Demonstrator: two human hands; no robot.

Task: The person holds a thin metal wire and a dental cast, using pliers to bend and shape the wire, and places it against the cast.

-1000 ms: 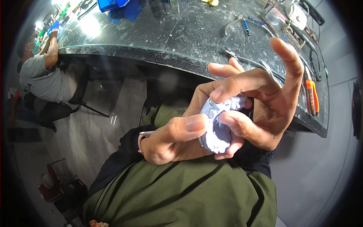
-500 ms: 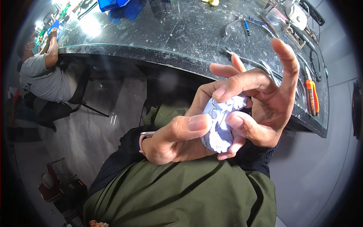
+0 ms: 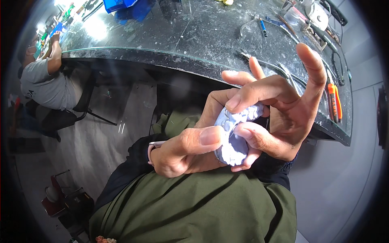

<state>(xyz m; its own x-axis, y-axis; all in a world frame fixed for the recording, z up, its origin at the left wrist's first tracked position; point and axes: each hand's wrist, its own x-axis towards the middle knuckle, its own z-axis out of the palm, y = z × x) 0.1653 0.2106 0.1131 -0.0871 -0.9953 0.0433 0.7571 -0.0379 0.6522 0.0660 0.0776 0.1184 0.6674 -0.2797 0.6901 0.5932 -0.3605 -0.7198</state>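
A pale blue-violet plaster dental model [image 3: 235, 152], with bumpy tooth shapes along it, is held up over my lap in front of the bench edge. My left hand [image 3: 182, 152] closes on it from the left, its thumb lying on the near side and its other fingers partly hidden behind. My right hand [image 3: 289, 121] grips it from the right, thumb and a bent finger pressing on the front while another finger sticks up. A thin line like a wire shows near the model's upper left; the fingers hide part of it.
On the dark, dusty bench [image 3: 170, 36] lie orange-handled pliers [image 3: 333, 103], metal pliers [image 3: 287, 74] and a blue pen-like tool [image 3: 263, 28]. Other tools crowd the far right. A blue item [image 3: 117, 5] lies at the back. A seated person [image 3: 48, 87] works at the left.
The model has tilted slightly in my hands, with its lower part brighter in the light. My right hand has shifted a little to the right; both hands keep their grip.
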